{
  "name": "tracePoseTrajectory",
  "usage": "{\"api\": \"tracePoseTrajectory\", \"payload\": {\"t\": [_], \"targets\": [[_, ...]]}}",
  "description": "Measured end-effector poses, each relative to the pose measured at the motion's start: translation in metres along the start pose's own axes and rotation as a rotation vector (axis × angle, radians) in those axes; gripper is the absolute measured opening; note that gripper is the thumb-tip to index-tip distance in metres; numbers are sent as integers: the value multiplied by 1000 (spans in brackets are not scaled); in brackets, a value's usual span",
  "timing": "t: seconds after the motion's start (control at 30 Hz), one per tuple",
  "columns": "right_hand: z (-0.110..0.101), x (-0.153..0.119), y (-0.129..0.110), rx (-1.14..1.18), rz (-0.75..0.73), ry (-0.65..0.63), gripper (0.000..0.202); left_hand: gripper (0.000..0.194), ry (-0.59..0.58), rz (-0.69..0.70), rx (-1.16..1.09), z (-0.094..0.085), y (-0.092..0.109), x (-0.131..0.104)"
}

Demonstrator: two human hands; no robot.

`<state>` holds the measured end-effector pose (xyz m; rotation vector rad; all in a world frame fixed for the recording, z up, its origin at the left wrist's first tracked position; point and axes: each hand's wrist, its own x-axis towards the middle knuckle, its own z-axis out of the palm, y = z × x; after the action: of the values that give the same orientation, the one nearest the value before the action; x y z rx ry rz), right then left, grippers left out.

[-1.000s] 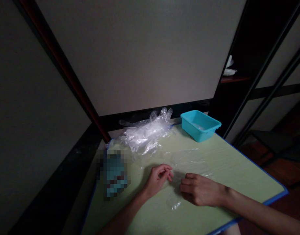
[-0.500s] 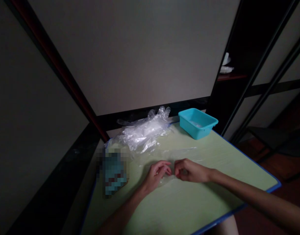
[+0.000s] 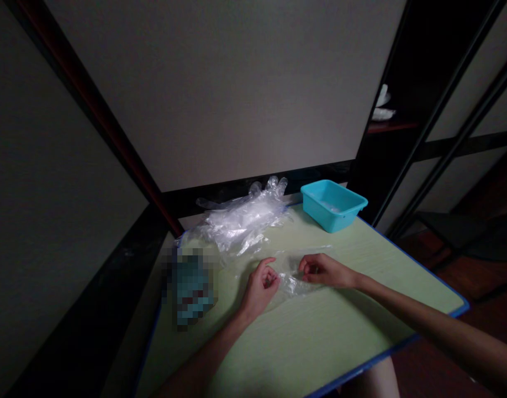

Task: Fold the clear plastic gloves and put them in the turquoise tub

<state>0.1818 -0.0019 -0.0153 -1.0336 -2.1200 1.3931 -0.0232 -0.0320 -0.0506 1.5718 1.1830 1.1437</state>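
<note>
A thin, see-through disposable plastic glove (image 3: 292,284) lies flat on the table between my hands, its outline hard to make out. My left hand (image 3: 262,287) is at its left side, thumb and curled fingers pinching the film while the index finger sticks out. On the other side, my right hand (image 3: 323,271) has its fingers bent in and closed on the film's right part; the fingertips are partly hidden. Behind both hands lies a crumpled pile of clear plastic gloves (image 3: 245,221).
A turquoise plastic basket (image 3: 336,213) with something pale inside stands at the table's back right corner. A blurred-out greenish item (image 3: 192,290) lies at the left edge. The light green table (image 3: 278,354) has a blue rim, with panels behind it and a dark chair (image 3: 469,237) at right.
My hands have moved apart and slightly away from me, the right one to the right and the left one to the left. The plastic between them is now spread wider and shines more.
</note>
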Motion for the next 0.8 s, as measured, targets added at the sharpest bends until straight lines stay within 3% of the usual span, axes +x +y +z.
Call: {"api": "tracePoseTrajectory", "payload": {"t": [0.17,0.3,0.4,0.53,0.67,0.8], "targets": [[2,-14,5,-15,30,5,22,42,66,111,235,-2,-1,-2],[5,-18,9,-1,57,13,22,39,124,313,499,-2,13,-12],[5,-17,6,8,63,25,21,33,19,414,628,4,28,-23],[5,-16,-2,29,59,8,23,32,-169,432,802,17,40,-38],[7,-13,-3,71,113,-12,27,48,-297,392,985,22,36,-43],[5,-8,2,123,179,-71,29,65,-353,382,1090,20,28,-43]]}}
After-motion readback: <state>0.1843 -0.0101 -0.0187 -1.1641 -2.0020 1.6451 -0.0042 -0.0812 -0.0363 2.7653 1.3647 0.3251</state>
